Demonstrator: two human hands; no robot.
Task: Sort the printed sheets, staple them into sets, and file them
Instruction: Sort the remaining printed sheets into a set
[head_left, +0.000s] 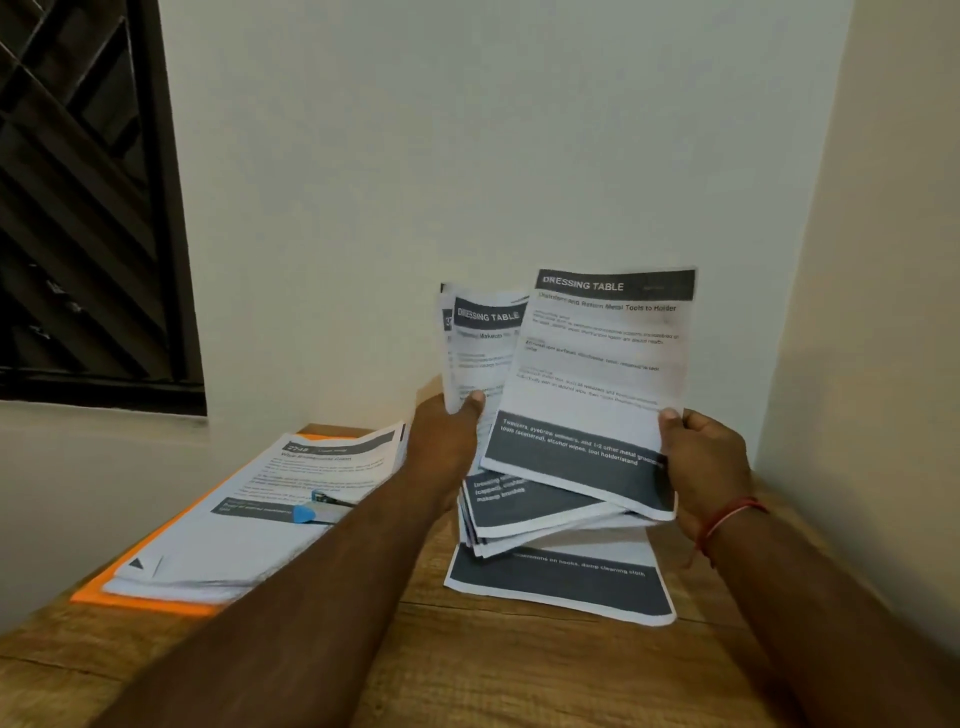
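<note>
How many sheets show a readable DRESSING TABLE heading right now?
2: the front sheet, pinched by the right hand, and the rear sheet, gripped by the left hand. Others may be hidden behind them.

Bare forearms; red thread bracelet (727, 517) on right wrist.

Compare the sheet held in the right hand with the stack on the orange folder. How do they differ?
The sheet is held up, nearly upright, pinched by the right hand; the stack lies flat on the orange folder. The sheet looks single; the stack is many sheets thick. A blue stapler rests on the stack; nothing rests on the sheet. Both are white prints with dark bands.
</note>
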